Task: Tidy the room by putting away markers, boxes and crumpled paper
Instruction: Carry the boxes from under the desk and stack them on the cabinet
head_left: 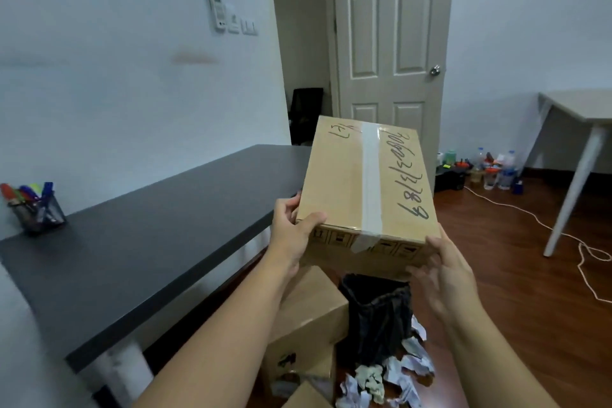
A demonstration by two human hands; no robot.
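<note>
Just off the dark tabletop's (139,242) three-o'clock end, your hands hold the taped brown cardboard box (367,189) aloft: left hand (291,238) grips its corner, right hand (447,275) spread underneath. Stiff, apparently light; support the bottom edges.

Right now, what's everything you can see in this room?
Taped box: one, brown, held up in the air.
Other boxes: at least two, brown, on the floor below.
Bin: one, black-lined, on the floor.
Crumpled paper: several, white, around the bin.
Markers: several, mixed colours, in a mesh cup.
Desk: one, dark, left.
Table: one, pale, right.
Door: one, grey, open.
Bottles: several, by the far wall.
Left hand: grips the box's near corner.
Right hand: against the other corner.
</note>
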